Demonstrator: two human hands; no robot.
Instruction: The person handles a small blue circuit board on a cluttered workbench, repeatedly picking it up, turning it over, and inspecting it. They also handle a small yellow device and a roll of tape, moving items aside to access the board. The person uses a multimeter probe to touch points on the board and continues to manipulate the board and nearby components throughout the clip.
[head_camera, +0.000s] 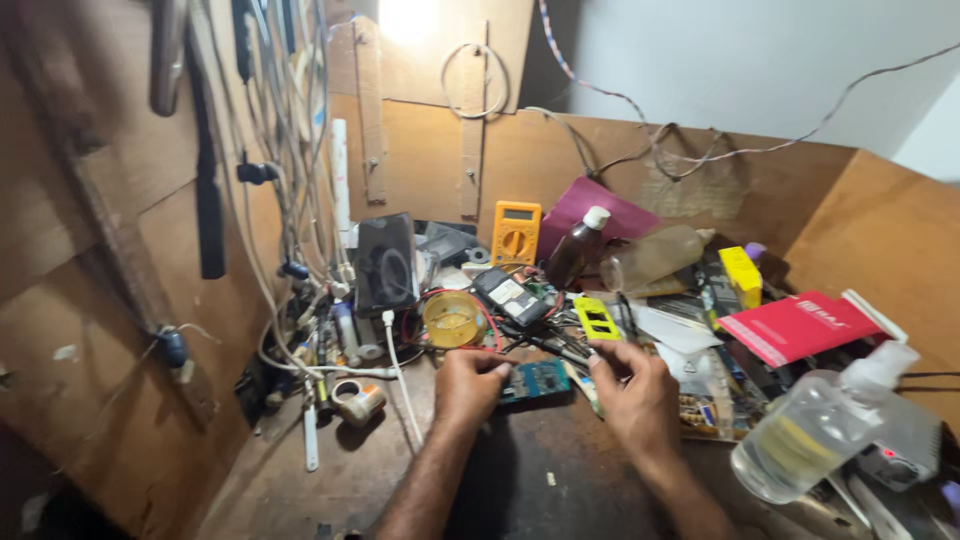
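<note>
Both hands pinching a small blue circuit board (535, 381): left hand (468, 386) on its left end, right hand (633, 392) on its right, long axis lying left-right over the cluttered counter (330, 470).

Blue-green circuit board (535, 381), yellow multimeter (516, 233) (red booklet (797, 326))

I see brown plywood walls (880, 230) boxing in a cluttered dark worktop (560, 480), a white wall (760, 60) behind, cables (290, 120) hanging left

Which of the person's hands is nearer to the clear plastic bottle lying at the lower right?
Right. The right hand is beside the circuit board, closer to the clear bottle; the left hand is farther away across the board.
</note>
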